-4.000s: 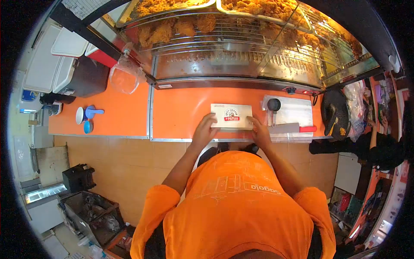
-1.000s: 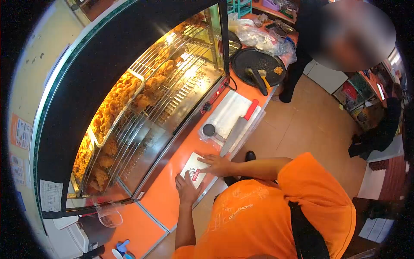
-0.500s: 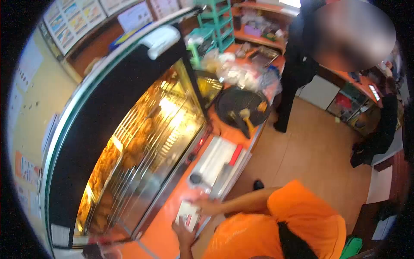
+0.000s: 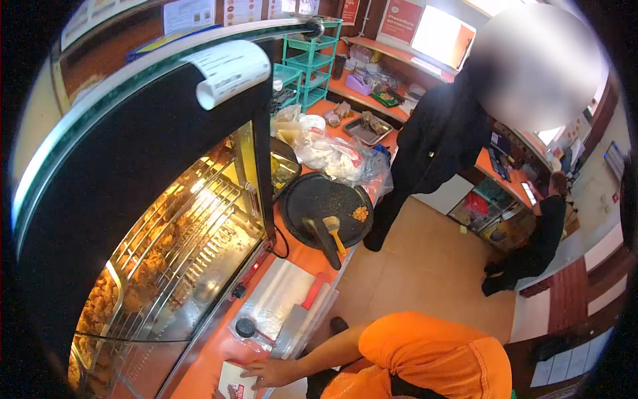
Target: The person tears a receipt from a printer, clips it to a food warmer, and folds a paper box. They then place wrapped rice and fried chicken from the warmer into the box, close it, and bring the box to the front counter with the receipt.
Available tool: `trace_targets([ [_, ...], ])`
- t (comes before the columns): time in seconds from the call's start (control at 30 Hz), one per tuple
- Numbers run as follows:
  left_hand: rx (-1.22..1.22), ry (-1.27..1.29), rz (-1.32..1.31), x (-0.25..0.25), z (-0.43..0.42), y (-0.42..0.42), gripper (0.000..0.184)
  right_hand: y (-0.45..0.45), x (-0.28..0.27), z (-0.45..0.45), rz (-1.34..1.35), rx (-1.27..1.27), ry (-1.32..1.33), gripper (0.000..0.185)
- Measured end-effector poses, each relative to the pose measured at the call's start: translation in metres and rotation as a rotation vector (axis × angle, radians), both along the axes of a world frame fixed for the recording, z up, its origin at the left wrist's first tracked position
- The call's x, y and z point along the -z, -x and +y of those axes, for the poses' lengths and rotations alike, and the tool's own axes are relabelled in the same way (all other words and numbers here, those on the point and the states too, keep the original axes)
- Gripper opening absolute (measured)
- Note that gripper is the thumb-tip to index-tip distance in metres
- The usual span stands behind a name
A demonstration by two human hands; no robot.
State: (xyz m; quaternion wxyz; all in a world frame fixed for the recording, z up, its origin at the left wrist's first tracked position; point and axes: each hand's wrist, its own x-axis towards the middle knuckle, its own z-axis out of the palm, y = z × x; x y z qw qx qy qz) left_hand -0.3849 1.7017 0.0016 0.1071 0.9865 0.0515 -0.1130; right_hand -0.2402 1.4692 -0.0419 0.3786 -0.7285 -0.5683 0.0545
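Note:
My right hand (image 4: 272,373) reaches in from the orange sleeve, fingers spread, their tips touching a small white box (image 4: 232,382) with red print. The box lies on the orange counter (image 4: 214,349) at the bottom edge of the view and is partly cut off. My left hand is out of sight below the frame. Just beyond my right hand are a clear plastic sheet or bag (image 4: 274,292), a round black knob-like piece (image 4: 246,327), and a wide blade with a red handle (image 4: 313,291).
A lit glass warmer (image 4: 166,259) with fried pieces on racks stands along the left. Farther along are a round black pan (image 4: 312,199) holding a brush and a dark-handled tool, plastic bags (image 4: 332,156) and green shelves (image 4: 312,60). A person in black (image 4: 432,139) stands near; another (image 4: 538,229) holds a phone.
The view has swung up and right, so the counter and box sit lower in the frame. My left hand, earlier on the box, has dropped out of view. My right hand has spread its fingers.

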Motion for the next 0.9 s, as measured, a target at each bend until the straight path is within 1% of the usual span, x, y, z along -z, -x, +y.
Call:
trace_targets([
  [0.03, -0.012, -0.022, 0.016, -0.004, -0.002, 0.000, 0.079, 0.000, 0.009, 0.006, -0.112, 0.044, -0.105, 0.025],
  [0.07, -0.011, -0.005, 0.019, 0.000, -0.002, 0.000, 0.079, 0.000, 0.017, 0.009, -0.110, 0.045, -0.088, 0.025],
  [0.13, 0.041, 0.021, -0.083, 0.005, 0.004, 0.002, 0.079, -0.003, 0.009, 0.015, -0.025, -0.028, -0.058, 0.028],
  [0.27, 0.035, 0.081, -0.087, 0.012, 0.011, 0.004, 0.080, -0.007, -0.004, 0.028, -0.066, -0.072, -0.067, 0.033],
  [0.33, 0.044, 0.012, -0.007, 0.014, 0.013, 0.001, 0.081, -0.011, -0.013, 0.032, -0.075, -0.142, 0.045, 0.039],
  [0.37, 0.043, 0.009, -0.011, 0.014, 0.013, -0.001, 0.081, -0.010, -0.010, 0.034, -0.080, -0.143, 0.042, 0.039],
  [0.43, 0.117, -0.055, -0.131, 0.014, 0.012, -0.002, 0.081, -0.006, -0.001, 0.036, -0.215, -0.065, 0.016, 0.041],
  [0.47, 0.114, -0.060, -0.135, 0.018, 0.015, 0.000, 0.081, -0.003, -0.005, 0.038, -0.220, -0.068, 0.012, 0.041],
  [0.53, 0.200, -0.105, -0.285, 0.020, 0.018, -0.003, 0.081, -0.003, -0.017, 0.040, -0.178, -0.033, 0.050, 0.044],
  [0.57, 0.207, -0.067, -0.305, 0.019, 0.019, -0.003, 0.079, -0.006, -0.024, 0.040, -0.192, -0.034, 0.047, 0.044],
  [0.6, 0.204, -0.076, -0.314, 0.011, 0.017, -0.006, 0.079, -0.007, -0.032, 0.042, -0.187, -0.067, 0.127, 0.043],
  [0.63, 0.201, -0.053, -0.278, 0.002, 0.014, -0.010, 0.079, -0.007, -0.038, 0.043, -0.181, -0.100, 0.206, 0.043],
  [0.7, 0.174, 0.004, -0.242, -0.004, 0.010, -0.007, 0.081, -0.005, -0.038, 0.043, -0.204, -0.097, 0.186, 0.041],
  [0.73, 0.104, 0.057, -0.042, -0.013, 0.006, -0.008, 0.082, -0.004, -0.036, 0.042, -0.219, -0.091, 0.175, 0.038],
  [0.8, 0.044, 0.085, 0.033, -0.027, -0.003, -0.010, 0.080, -0.001, -0.029, 0.042, -0.231, -0.085, 0.135, 0.038],
  [0.87, 0.067, 0.062, 0.050, -0.021, 0.001, -0.009, 0.079, 0.000, -0.018, 0.040, -0.255, -0.075, 0.090, 0.038],
  [0.9, 0.087, 0.055, 0.067, -0.017, 0.004, -0.007, 0.078, -0.002, -0.018, 0.037, -0.258, -0.088, 0.054, 0.042],
])
